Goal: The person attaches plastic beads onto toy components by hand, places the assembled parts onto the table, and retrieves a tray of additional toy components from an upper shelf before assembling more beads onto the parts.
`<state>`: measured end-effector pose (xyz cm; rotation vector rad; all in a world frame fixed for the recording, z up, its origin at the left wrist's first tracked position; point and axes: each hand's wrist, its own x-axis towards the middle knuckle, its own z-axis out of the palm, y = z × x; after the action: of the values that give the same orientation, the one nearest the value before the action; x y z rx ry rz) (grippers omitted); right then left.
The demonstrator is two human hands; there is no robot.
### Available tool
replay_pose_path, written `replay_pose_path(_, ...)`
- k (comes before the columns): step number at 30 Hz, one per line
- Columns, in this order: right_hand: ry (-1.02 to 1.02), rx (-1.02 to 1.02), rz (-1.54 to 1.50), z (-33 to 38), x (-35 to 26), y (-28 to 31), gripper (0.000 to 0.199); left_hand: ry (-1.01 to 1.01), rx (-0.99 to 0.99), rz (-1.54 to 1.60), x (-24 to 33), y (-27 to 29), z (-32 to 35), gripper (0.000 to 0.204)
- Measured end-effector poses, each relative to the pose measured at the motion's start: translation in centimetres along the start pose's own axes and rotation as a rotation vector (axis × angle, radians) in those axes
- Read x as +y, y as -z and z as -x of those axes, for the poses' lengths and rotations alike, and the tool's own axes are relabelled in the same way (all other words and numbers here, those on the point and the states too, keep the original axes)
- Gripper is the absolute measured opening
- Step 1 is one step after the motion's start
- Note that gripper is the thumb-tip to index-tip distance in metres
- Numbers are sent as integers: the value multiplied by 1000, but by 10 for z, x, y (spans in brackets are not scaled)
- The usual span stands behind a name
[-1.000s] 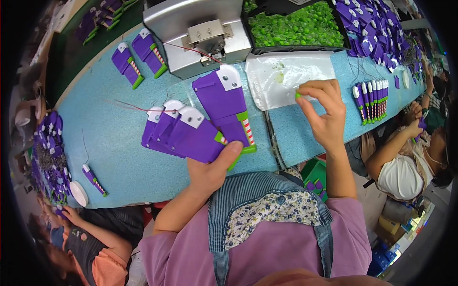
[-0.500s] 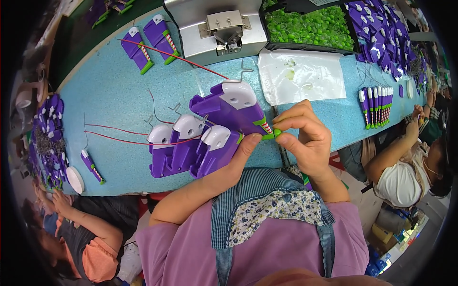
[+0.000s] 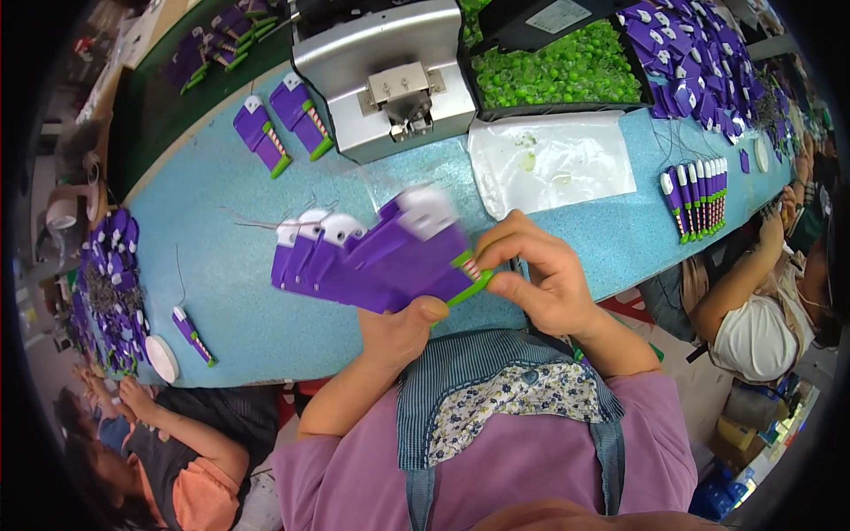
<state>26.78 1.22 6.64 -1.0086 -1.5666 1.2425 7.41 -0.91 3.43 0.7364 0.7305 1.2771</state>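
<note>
The left hand [image 3: 403, 332] grasps a fanned stack of purple plastic wing-shaped pieces with white tips [image 3: 372, 252], thumb pressed on top, above the speckled blue worktop [image 3: 221, 292]. The right hand [image 3: 540, 279], just beside it, pinches the green striped end [image 3: 469, 274] of the nearest piece.

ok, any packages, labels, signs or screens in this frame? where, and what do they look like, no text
Pale rectangular label: top centre, lying on the black tray rim above the green parts.
Clear plastic bag: flat on the blue table, right of the grey machine, whitish with green specks.
Cardboard box: on the floor, lower right, brown.
No signs or screens visible.
</note>
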Motion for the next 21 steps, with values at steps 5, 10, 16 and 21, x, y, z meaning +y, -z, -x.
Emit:
replay_pose_path(5, 64, 77, 256, -29, 0, 15, 13, 311, 140, -67, 31, -4, -23, 35)
replay_pose_path(10, 175, 445, 717, -87, 8, 83, 12, 238, 215, -156, 83, 49, -38, 25)
replay_pose_path(16, 277, 255, 1188, -108, 42, 130, 17, -3, 376, -296, 158, 145, -137, 24)
replay_pose_path(21, 229, 264, 1188, -102, 55, 135, 16, 50, 497, -438, 223, 218, -247, 18)
